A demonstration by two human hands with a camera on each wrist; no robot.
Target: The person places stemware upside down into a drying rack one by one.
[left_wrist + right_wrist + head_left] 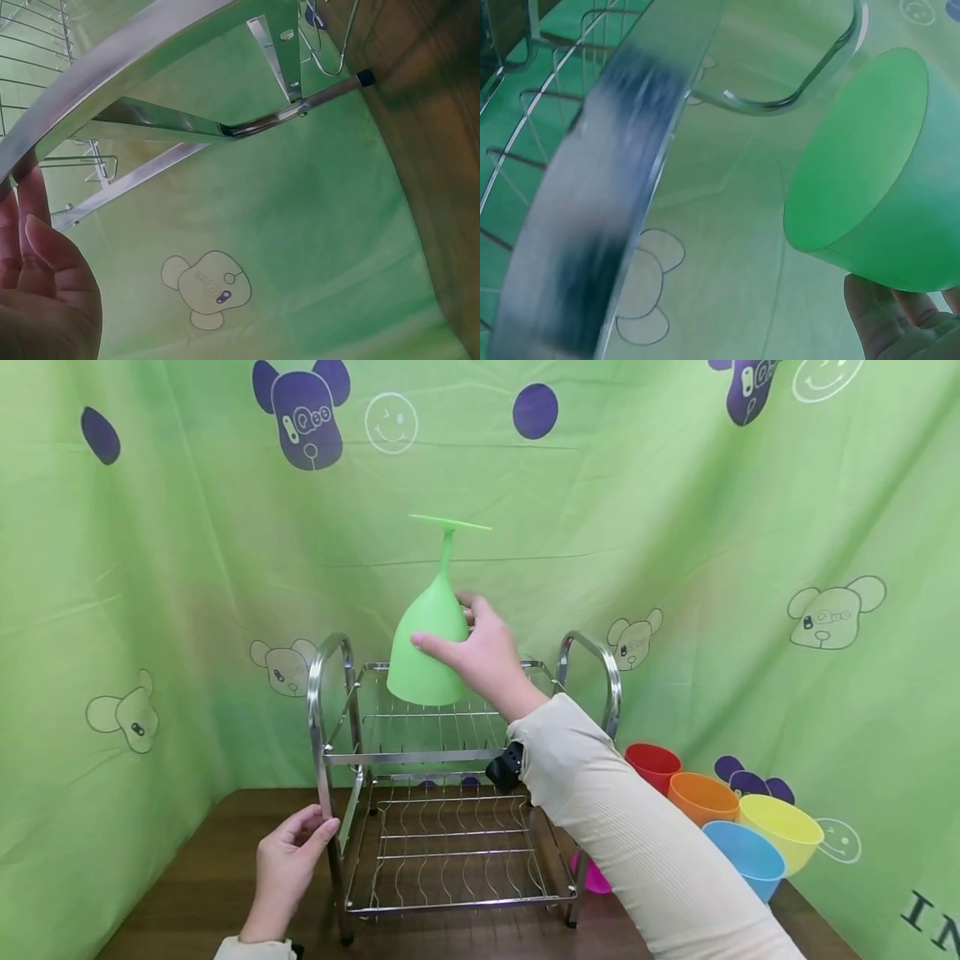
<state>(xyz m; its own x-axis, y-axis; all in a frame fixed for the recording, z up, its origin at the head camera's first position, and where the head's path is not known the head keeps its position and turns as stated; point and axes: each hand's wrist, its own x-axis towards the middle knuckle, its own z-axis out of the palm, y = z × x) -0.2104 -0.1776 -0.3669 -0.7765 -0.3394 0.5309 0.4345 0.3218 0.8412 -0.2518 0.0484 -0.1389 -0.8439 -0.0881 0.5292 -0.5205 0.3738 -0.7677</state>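
My right hand (491,652) grips a light green plastic goblet (427,643) round its bowl. The goblet is upside down, foot up and rim down, above the upper tier of a two-tier metal dish rack (420,758). In the right wrist view, the goblet (877,172) shows its open mouth, with fingertips of the hand (900,319) against the bowl. My left hand (288,856) pinches the rack's front left leg, low down. In the left wrist view, that hand (52,277) has its fingertips at the metal tube; their ends are partly hidden.
Right of the rack stand red (654,764), orange (702,797), yellow (780,831) and blue (746,856) cups. A magenta item (596,875), mostly hidden by the right sleeve, lies beside the rack's right leg. Green printed cloth (187,568) hangs behind the brown table (217,852).
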